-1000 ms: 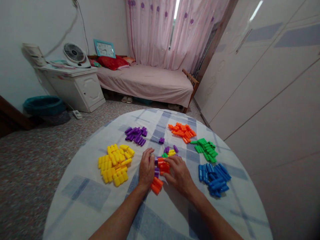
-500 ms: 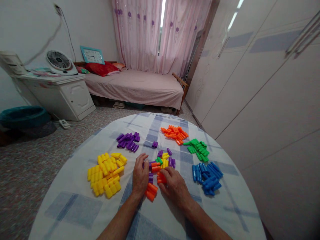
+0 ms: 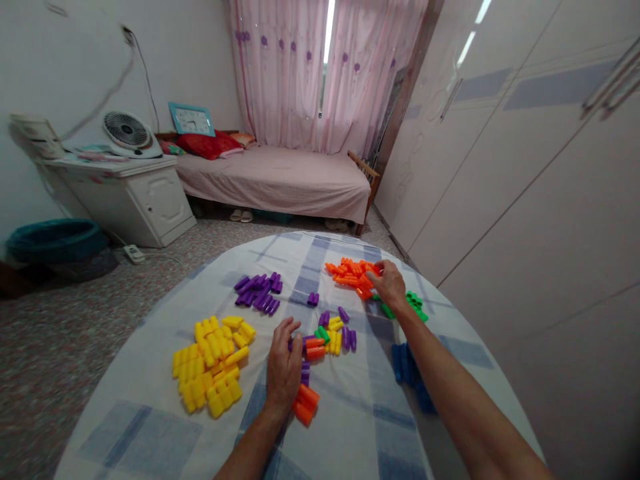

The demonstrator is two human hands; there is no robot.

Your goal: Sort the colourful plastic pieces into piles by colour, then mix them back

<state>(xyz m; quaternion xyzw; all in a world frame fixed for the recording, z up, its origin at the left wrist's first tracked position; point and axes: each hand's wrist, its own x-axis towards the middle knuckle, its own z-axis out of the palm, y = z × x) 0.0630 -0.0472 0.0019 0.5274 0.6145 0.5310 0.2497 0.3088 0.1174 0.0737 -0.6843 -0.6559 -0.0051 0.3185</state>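
Observation:
My left hand (image 3: pixel 284 365) lies on the table with its fingers loosely stretched and thumb apart, next to a small purple piece. Beside it are orange plastic pieces (image 3: pixel 315 349), a green piece (image 3: pixel 323 335), yellow pieces (image 3: pixel 335 341) and purple pieces (image 3: pixel 350 339). A larger orange piece (image 3: pixel 305 404) rests by the left wrist. My right hand (image 3: pixel 391 283) reaches to the right edge of the orange pile (image 3: pixel 350 270), thumb and fingertips closed around an orange piece there. Its forearm partly covers the green pile (image 3: pixel 416 305) and the blue pile (image 3: pixel 404 363).
A yellow pile (image 3: pixel 210 363) sits at the left of the cloth-covered round table (image 3: pixel 135 433), with a purple pile (image 3: pixel 259 292) behind it. One purple piece (image 3: pixel 313 299) stands apart mid-table. Beyond are a bed (image 3: pixel 280 177), a cabinet (image 3: pixel 165 207) and a wardrobe (image 3: pixel 540 200).
My right hand has moved from the middle of the table out to the orange pile, and the orange piece it was on has left the middle. My left hand stays nearly in place.

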